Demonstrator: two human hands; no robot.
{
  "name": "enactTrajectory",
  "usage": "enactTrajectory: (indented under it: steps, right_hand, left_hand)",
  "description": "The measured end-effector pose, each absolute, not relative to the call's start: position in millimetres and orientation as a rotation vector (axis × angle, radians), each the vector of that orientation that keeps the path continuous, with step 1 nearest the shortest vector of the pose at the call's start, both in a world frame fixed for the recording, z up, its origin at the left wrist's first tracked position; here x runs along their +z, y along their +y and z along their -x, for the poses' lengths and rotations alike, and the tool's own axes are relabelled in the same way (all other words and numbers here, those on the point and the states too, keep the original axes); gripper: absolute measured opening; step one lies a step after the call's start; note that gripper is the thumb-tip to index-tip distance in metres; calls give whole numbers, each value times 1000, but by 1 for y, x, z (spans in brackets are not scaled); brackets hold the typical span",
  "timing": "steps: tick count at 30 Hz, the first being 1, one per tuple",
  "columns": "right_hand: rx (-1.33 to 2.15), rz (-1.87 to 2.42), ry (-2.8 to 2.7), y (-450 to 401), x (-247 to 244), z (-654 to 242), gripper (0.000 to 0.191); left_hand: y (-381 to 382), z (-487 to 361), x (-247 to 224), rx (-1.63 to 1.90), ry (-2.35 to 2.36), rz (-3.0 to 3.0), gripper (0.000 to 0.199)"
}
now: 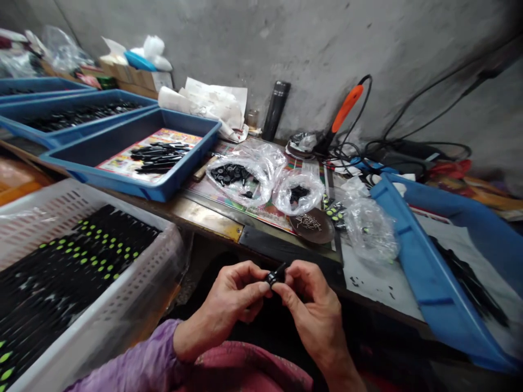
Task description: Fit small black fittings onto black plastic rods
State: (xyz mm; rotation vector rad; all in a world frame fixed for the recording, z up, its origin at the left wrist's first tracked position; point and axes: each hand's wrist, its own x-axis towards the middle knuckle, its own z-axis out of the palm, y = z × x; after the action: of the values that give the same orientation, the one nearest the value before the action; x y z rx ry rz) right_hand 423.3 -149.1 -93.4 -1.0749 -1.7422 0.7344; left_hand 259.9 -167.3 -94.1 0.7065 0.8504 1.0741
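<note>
A small black part (274, 276) is held between both hands, in front of the table's front edge. My left hand (239, 291) pinches its left side with thumb and finger. On its right side the fingertips of my right hand (312, 299) are closed on the same part. Just beyond the hands lies a round dark dish (312, 226) with small metal pieces. Behind it stand an open plastic bag (300, 191) of small black parts and a larger bag (239, 177) of round black parts.
A blue tray (163, 185) with black pieces stands at the left, above a white crate (163, 239) of black and green parts. Another blue tray (433, 294) is at the right. An orange-handled tool (347, 108) leans near cables.
</note>
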Motion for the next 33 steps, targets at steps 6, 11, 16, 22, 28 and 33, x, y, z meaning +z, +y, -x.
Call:
enactTrajectory:
  steps: [6,11,16,22,28,33]
  right_hand:
    - [326,968,-1976,-156,-89,-418,10]
    - [220,966,-2048,-155,-92,-417,14]
    - [175,973,-2043,-151,-99,-413,16]
    - [-114,958,-2063,-150,-102,-409,21]
    - [-197,1015,-2058,-149,-110,-405,22]
    - [-113,1089,-1930,-152,-114,-403,25]
  left_hand:
    - [-170,-261,-92,1103,850,-646,26]
    - [-172,-262,-92,1138,873,-633,21]
    - [-172,-263,-89,1161,952,-650,24]
    - [-173,-263,-89,1156,988,-681,30]
    - [-172,-262,-87,1166,978,-637,34]
    - [-174,-263,-85,1177,942,-610,36]
